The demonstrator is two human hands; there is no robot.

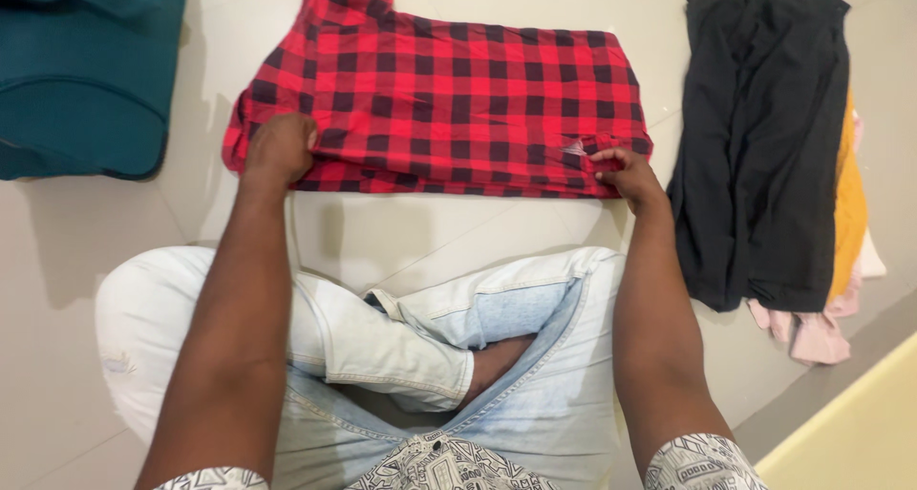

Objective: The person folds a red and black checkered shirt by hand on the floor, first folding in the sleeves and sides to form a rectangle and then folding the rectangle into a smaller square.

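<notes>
A red and black checked shirt [449, 98] lies folded into a wide band on the pale tiled floor in front of my crossed legs. My left hand [279, 146] grips the shirt's near left corner, fingers curled into the cloth. My right hand [623, 175] pinches the near right corner, next to a small white tag on the fabric. Both arms reach forward over my knees in light blue jeans.
A pile of clothes lies on the right: a black garment [764, 137] on top, orange [848, 203] and pink [812, 332] ones beneath. A teal bag [81, 70] sits at the upper left. A yellow edge [850, 433] borders the lower right.
</notes>
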